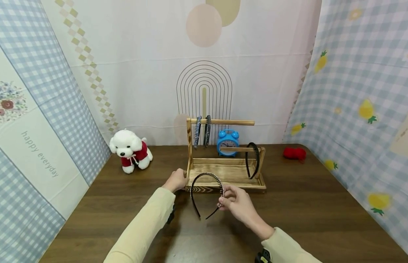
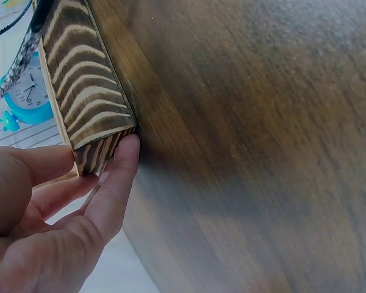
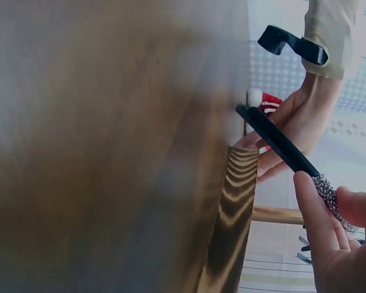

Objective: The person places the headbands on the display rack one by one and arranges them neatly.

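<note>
My right hand [image 1: 237, 204] pinches a black headband [image 1: 192, 193] by its sparkly side, thumb and fingers on the stones [image 3: 326, 192]. Its arch is up and both tips point down, in front of the wooden rack [image 1: 204, 189]. With thumb and fingers, my left hand [image 1: 176, 180] grips the rack's front left corner [image 2: 100, 149]. Two sparkly headbands, one bluish [image 1: 197, 132] and one dark [image 1: 207, 131], hang near the left end of the upper bar [image 1: 237, 122]. On the lower bar [image 1: 238, 149] at the right hangs a black headband [image 1: 257, 160].
Behind the rack stands a blue alarm clock [image 1: 228, 142]. A white toy dog [image 1: 128, 144] in a red outfit sits at the left on the brown table [image 1: 306, 212]. Red yarn [image 1: 294, 153] lies at the back right. Patterned cloth [image 1: 141, 84] hangs around the table.
</note>
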{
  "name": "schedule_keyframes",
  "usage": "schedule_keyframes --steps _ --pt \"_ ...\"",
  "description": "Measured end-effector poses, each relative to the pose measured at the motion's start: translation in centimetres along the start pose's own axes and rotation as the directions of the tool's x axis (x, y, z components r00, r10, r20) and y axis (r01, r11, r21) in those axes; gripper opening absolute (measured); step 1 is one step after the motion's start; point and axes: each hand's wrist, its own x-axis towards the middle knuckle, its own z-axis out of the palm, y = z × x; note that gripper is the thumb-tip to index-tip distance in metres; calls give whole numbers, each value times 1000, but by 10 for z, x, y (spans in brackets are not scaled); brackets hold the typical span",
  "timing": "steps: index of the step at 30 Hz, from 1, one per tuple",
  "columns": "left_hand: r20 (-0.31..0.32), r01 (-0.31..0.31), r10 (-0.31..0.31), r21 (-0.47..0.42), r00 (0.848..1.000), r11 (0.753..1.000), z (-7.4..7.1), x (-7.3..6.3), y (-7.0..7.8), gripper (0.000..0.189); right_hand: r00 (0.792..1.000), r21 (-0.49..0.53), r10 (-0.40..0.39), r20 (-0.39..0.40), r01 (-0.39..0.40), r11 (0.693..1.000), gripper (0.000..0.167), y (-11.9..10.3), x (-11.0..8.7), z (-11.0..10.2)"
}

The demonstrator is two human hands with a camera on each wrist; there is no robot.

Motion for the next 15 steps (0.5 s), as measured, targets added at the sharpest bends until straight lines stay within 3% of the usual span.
schedule_keyframes --steps 15 --pt "-2 5 -5 -4 1000 1000 0 -1 1 42 981 -159 -104 -164 78 984 28 -3 20 -14"
